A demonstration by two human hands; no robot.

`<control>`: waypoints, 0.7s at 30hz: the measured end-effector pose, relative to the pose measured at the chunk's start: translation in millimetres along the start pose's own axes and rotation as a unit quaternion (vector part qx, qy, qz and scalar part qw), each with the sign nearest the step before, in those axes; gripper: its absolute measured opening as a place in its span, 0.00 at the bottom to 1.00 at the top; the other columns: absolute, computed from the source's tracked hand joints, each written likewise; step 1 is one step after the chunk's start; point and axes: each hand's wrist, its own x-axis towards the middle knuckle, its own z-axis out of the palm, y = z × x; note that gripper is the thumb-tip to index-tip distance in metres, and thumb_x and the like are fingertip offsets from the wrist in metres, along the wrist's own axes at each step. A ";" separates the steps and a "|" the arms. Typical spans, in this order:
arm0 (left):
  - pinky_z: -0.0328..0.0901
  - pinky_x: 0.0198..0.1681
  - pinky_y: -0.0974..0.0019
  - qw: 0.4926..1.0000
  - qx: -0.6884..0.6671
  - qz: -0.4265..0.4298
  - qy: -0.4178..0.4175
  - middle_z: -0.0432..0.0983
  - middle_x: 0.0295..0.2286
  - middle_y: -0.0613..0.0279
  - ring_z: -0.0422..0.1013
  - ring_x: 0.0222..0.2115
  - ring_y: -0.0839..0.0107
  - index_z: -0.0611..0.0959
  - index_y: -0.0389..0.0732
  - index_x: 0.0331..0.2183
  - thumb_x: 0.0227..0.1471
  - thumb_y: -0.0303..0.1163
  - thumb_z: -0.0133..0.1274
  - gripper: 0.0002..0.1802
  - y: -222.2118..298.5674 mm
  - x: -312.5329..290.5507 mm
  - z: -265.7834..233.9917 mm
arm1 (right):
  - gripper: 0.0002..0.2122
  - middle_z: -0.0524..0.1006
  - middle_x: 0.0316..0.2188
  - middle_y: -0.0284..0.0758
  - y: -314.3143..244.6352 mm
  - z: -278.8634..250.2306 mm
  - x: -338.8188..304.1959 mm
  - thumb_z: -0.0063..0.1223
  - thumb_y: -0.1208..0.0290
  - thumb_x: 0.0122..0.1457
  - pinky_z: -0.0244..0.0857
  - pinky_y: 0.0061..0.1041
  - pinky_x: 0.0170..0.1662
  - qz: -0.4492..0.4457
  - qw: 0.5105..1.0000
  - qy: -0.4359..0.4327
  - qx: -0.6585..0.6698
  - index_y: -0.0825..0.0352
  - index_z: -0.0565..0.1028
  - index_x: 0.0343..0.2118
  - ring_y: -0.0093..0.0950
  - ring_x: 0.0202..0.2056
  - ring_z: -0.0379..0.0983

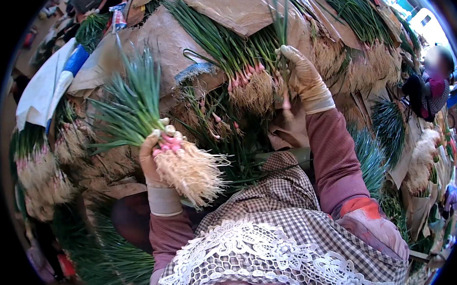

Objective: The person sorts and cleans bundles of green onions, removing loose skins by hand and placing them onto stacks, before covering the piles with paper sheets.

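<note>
My gloved left hand is closed around the stems of a thick bunch of green garlic. Its long green leaves fan up and away, and pinkish-white bulbs with pale, stringy roots hang out toward the right. In my raised right hand, also gloved, the fingers pinch a single stalk of green garlic. Its pink bulb points down and its leaves rise above the fingers. Just left of that hand lies a row of green garlic, bulbs and roots facing me. Loose thin stalks lie below that row.
Brown paper sheets cover parts of the pile. More bundles lie at the far right, left and lower left. A white and blue sack sits at left. Another person is at the right edge. My checked apron covers my lap.
</note>
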 end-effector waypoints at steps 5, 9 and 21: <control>0.63 0.40 0.56 0.992 0.013 -0.124 -0.033 0.69 0.31 0.43 0.67 0.36 0.55 0.67 0.29 0.38 0.43 0.30 0.41 0.19 -29.5 1.3 6.7 | 0.04 0.70 0.21 0.24 33.4 29.5 -3.9 0.48 0.69 0.51 0.56 0.08 0.18 0.037 0.995 0.002 -0.091 0.63 0.70 0.28 0.11 0.16 0.62; 0.62 0.42 0.57 0.987 -0.050 -0.152 -0.003 0.68 0.32 0.41 0.67 0.37 0.54 0.66 0.28 0.39 0.44 0.25 0.41 0.17 -53.2 5.9 17.6 | 0.04 0.68 0.20 0.22 63.3 55.4 -13.6 0.49 0.69 0.50 0.54 0.08 0.18 0.064 0.987 -0.028 -0.146 0.63 0.70 0.27 0.11 0.16 0.60; 0.60 0.43 0.50 0.975 -0.122 -0.171 -0.076 0.69 0.31 0.46 0.66 0.37 0.53 0.67 0.29 0.38 0.43 0.28 0.40 0.17 -57.9 8.1 16.0 | 0.13 0.68 0.18 0.29 104.0 5.0 -35.7 0.48 0.60 0.49 0.58 0.19 0.23 0.106 0.568 -0.170 -0.798 0.68 0.69 0.23 0.22 0.19 0.63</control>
